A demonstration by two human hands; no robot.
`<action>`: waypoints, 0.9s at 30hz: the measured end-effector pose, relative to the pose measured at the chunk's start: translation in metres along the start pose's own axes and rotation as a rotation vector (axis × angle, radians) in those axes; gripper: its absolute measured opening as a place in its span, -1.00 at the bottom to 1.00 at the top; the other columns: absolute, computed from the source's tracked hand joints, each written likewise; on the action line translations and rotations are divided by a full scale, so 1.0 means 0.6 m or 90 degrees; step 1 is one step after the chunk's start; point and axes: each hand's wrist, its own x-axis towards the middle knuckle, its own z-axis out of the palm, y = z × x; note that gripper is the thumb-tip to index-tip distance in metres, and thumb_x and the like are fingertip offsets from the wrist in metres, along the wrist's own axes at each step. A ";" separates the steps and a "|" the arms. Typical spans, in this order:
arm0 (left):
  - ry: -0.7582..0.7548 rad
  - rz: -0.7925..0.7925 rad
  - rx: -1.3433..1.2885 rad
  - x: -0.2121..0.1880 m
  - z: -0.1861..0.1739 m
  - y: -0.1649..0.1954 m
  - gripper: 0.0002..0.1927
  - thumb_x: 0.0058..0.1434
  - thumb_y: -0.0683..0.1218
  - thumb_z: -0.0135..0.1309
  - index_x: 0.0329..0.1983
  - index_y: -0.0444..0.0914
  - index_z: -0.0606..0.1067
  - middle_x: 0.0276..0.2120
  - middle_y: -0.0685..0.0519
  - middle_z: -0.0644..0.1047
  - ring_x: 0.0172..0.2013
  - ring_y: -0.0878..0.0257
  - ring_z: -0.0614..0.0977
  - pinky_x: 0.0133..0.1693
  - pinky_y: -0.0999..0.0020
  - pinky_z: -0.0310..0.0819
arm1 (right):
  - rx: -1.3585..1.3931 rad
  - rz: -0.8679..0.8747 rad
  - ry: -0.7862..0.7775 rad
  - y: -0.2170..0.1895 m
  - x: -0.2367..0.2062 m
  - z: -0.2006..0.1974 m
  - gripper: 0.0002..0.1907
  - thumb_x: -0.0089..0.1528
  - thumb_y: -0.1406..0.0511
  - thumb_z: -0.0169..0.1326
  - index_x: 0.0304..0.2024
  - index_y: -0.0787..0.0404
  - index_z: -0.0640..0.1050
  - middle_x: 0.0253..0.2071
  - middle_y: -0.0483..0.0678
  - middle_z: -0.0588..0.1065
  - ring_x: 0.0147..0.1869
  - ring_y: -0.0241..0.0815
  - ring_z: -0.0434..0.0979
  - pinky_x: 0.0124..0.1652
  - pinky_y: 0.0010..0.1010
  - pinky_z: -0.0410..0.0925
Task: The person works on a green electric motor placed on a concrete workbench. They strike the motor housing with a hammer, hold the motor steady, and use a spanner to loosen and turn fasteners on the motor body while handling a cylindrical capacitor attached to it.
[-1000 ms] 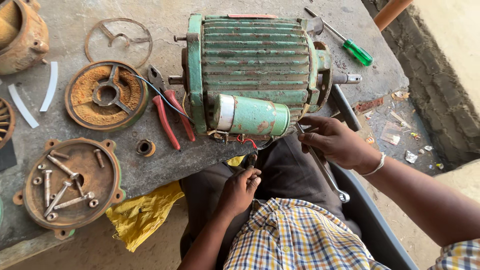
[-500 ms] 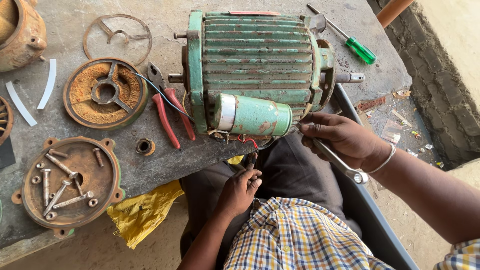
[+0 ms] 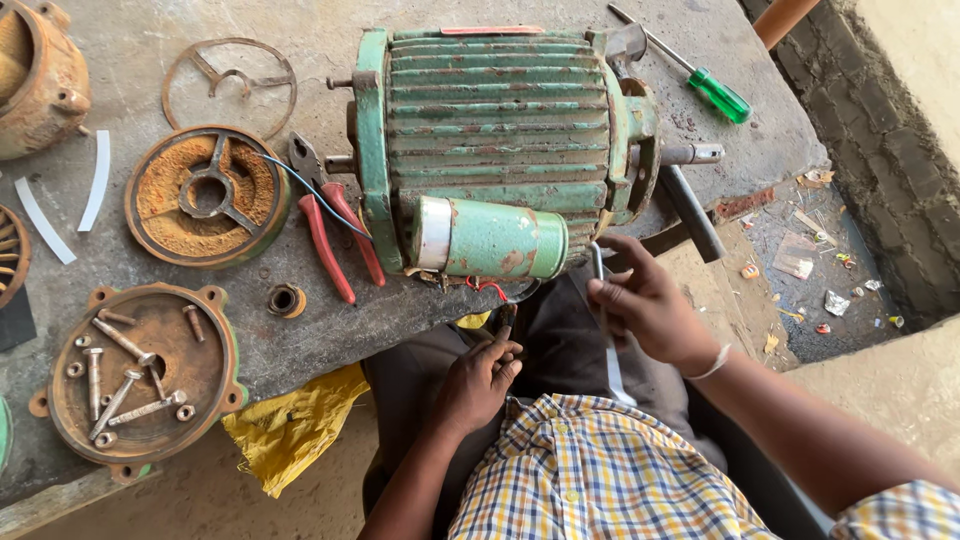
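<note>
A green ribbed electric motor [image 3: 500, 130] lies on the concrete bench [image 3: 300, 330], with a green cylindrical capacitor [image 3: 490, 238] on its near side. My right hand [image 3: 650, 305] grips a metal spanner [image 3: 600, 275] whose head sits just under the motor's right end. My left hand [image 3: 480, 375] is below the bench edge, pinching thin wires [image 3: 497, 300] that hang from under the capacitor.
Red-handled pliers [image 3: 330, 225] lie left of the motor. A rusty end cover [image 3: 140, 375] holds several bolts. Another rusty cover [image 3: 205, 195], a wire ring [image 3: 230, 80], a small bearing [image 3: 286, 300], a green screwdriver [image 3: 715, 90] and a yellow bag [image 3: 290, 420] are around.
My right hand has swung the spanner from pointing down and right to upright, its head now at the motor's lower right end. My left hand stays on the wires.
</note>
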 end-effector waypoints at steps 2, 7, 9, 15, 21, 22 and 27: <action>-0.001 0.004 -0.006 0.001 0.000 0.000 -0.68 0.32 -0.05 0.09 0.09 -0.26 0.50 -0.08 -0.04 0.62 -0.11 0.13 0.70 -0.11 0.23 0.62 | 0.154 0.116 -0.003 -0.030 -0.002 -0.006 -0.42 0.29 0.38 0.06 0.36 0.18 0.29 -0.40 -0.10 0.50 -0.46 -0.40 0.50 -0.52 -0.60 0.32; -0.032 -0.027 0.042 -0.001 0.001 -0.002 -0.67 0.34 -0.01 0.09 0.10 -0.25 0.52 -0.11 -0.03 0.64 -0.11 0.13 0.70 -0.08 0.23 0.60 | 0.189 0.166 -0.134 -0.095 0.001 -0.014 -0.50 0.33 0.34 0.06 0.32 0.19 0.34 -0.40 -0.11 0.51 -0.56 -0.50 0.40 -0.62 -0.73 0.25; -0.021 -0.016 0.048 -0.002 0.002 -0.007 -0.65 0.34 0.00 0.07 0.13 -0.24 0.49 -0.06 -0.02 0.62 -0.09 0.14 0.68 -0.09 0.23 0.61 | 0.182 0.234 -0.066 -0.115 0.005 -0.012 -0.49 0.31 0.35 -0.01 0.33 0.24 0.33 -0.35 -0.12 0.49 -0.38 -0.42 0.53 -0.48 -0.66 0.35; -0.017 -0.009 0.086 0.002 0.008 -0.025 -0.63 0.35 0.01 0.04 0.15 -0.23 0.48 -0.05 -0.02 0.60 -0.08 0.12 0.68 -0.11 0.21 0.62 | 0.156 0.161 -0.104 -0.106 -0.002 -0.004 -0.51 0.32 0.39 0.02 0.33 0.26 0.37 -0.35 -0.05 0.49 -0.44 -0.37 0.50 -0.44 -0.54 0.40; 0.079 0.346 0.240 -0.017 -0.002 0.069 -0.74 0.39 -0.08 0.05 0.07 -0.24 0.56 -0.07 -0.02 0.60 -0.04 0.02 0.63 0.01 0.14 0.55 | -0.583 -0.491 0.181 0.091 0.028 0.005 -0.42 0.31 0.43 0.18 0.29 0.00 0.25 -0.30 -0.08 0.49 -0.33 -0.23 0.51 -0.33 -0.40 0.39; 0.101 0.448 0.259 -0.023 -0.006 0.099 -0.74 0.39 -0.10 0.06 0.08 -0.26 0.56 -0.09 -0.01 0.59 -0.02 0.02 0.61 0.06 0.14 0.53 | -0.457 -0.461 0.181 0.128 0.034 -0.001 -0.41 0.33 0.42 0.16 0.31 0.03 0.20 -0.28 -0.08 0.50 -0.36 -0.25 0.50 -0.37 -0.41 0.38; 0.131 0.643 0.771 0.002 -0.002 0.245 -0.62 0.30 -0.02 -0.01 0.02 -0.35 0.61 -0.08 -0.08 0.56 0.06 0.01 0.53 0.16 0.10 0.35 | 0.060 -0.404 0.005 0.269 0.027 -0.027 -0.15 0.16 0.44 0.30 0.38 0.11 0.15 0.01 0.00 0.36 0.03 -0.21 0.41 0.03 -0.28 0.40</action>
